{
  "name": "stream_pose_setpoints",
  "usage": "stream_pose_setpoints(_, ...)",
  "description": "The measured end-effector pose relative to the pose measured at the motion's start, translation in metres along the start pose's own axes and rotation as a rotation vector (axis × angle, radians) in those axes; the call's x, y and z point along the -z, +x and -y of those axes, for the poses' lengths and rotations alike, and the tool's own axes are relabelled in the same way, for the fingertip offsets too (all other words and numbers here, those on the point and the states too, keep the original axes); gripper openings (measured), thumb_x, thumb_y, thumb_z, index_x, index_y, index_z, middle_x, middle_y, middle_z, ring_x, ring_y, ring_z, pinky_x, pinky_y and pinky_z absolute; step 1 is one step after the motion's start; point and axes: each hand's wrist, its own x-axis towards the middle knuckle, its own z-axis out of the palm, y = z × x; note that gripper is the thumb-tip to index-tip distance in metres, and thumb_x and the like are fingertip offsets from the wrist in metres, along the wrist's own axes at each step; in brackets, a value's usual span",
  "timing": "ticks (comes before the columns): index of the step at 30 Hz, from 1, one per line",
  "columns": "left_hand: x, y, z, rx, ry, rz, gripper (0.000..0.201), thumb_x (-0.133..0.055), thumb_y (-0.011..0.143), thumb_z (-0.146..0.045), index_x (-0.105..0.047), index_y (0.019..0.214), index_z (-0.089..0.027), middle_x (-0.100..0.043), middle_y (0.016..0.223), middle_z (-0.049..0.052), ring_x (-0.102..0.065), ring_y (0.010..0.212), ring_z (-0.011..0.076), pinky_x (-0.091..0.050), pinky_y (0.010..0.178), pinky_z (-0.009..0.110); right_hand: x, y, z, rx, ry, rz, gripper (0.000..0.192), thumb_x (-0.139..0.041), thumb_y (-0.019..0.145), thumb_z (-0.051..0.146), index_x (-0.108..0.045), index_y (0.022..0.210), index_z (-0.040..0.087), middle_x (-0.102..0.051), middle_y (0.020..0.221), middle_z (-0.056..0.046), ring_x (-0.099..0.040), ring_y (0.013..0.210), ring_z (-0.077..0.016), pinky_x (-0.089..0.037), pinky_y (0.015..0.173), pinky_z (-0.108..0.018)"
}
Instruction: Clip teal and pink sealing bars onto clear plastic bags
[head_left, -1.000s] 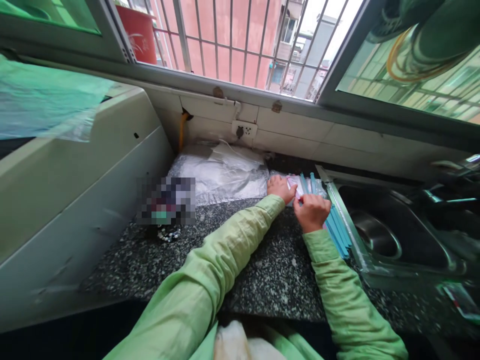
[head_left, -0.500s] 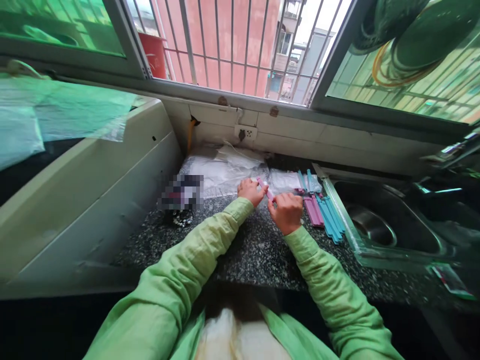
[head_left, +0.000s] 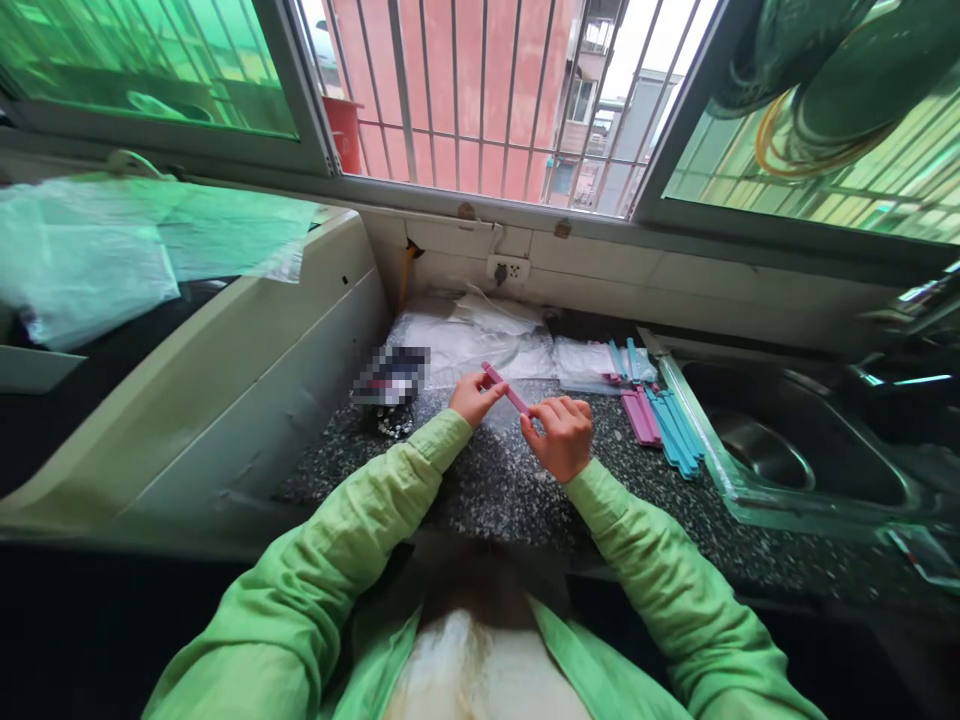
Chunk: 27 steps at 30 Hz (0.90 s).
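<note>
Between my two hands, above the speckled countertop, a long narrow pink bag clip slants down to the right. My left hand pinches it near its upper part with thumb and fingers. At the clip's lower end, my right hand grips it between thumb and forefinger, the other fingers curled. To the right of that hand lie several pink clips side by side, and several blue clips beside them. Behind these, a clear plastic bag lies with more pink and blue clips at its right end.
White plastic packaging covers the counter's back left, with a blurred-out item near it. A steel sink borders the right side, and a pale washing machine the left. A wall socket sits below the barred window.
My view has shifted, moving the surroundings rightward in the picture. Both hands have shifted left relative to the counter, and more of the pink clip shows between them.
</note>
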Motion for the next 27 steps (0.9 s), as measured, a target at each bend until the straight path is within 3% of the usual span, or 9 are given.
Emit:
stream_pose_setpoints(3,0.002,0.0,-0.001,0.106,-0.322,0.049,0.04,-0.07,0.046,-0.048,-0.061,0.063,-0.013,-0.058,0.063,0.001,-0.051,0.066,0.0144,-0.039,0.072,0.03,-0.001,-0.001,-0.001,-0.003,0.025,-0.007,0.014,-0.054,0.078,0.029,-0.058,0.069,0.02,-0.062,0.067,0.001,-0.05,0.07,-0.0134,-0.027,0.072,-0.03)
stream_pose_setpoints(7,0.003,0.001,0.002,0.203,-0.498,0.059,0.041,-0.076,0.035,-0.044,-0.061,0.057,-0.013,-0.056,0.055,-0.002,-0.047,0.059,0.0107,-0.037,0.066,0.027,-0.005,-0.003,-0.004,-0.009,0.049,0.0,0.012,-0.056,0.078,0.029,-0.059,0.069,0.02,-0.062,0.067,0.001,-0.05,0.07,-0.0133,-0.028,0.073,-0.03)
stream_pose_setpoints(13,0.003,0.004,0.015,0.302,-0.51,0.116,0.035,-0.075,0.038,-0.041,-0.061,0.055,-0.013,-0.044,0.045,-0.006,-0.035,0.046,0.0055,-0.026,0.05,0.023,-0.008,-0.006,-0.005,-0.027,0.075,0.046,0.013,-0.056,0.077,0.03,-0.059,0.069,0.021,-0.063,0.067,0.001,-0.051,0.069,-0.0134,-0.028,0.072,-0.03)
stream_pose_setpoints(20,0.004,-0.002,0.017,0.334,-0.507,0.098,0.037,-0.075,0.036,-0.042,-0.062,0.054,-0.013,-0.049,0.047,-0.004,-0.04,0.05,0.0068,-0.029,0.052,0.023,-0.007,-0.008,-0.006,-0.059,0.095,0.109,0.012,-0.056,0.078,0.032,-0.06,0.074,0.021,-0.064,0.071,0.001,-0.052,0.072,-0.0144,-0.03,0.072,-0.03)
stream_pose_setpoints(27,-0.001,-0.01,0.015,0.321,-0.442,0.097,0.041,-0.074,0.037,-0.048,-0.064,0.057,-0.014,-0.054,0.05,-0.003,-0.045,0.054,0.0094,-0.035,0.059,0.025,-0.009,-0.009,-0.004,-0.054,0.075,0.088,0.023,-0.057,0.077,0.039,-0.061,0.088,0.019,-0.063,0.085,-0.004,-0.052,0.082,-0.0173,-0.032,0.077,-0.031)
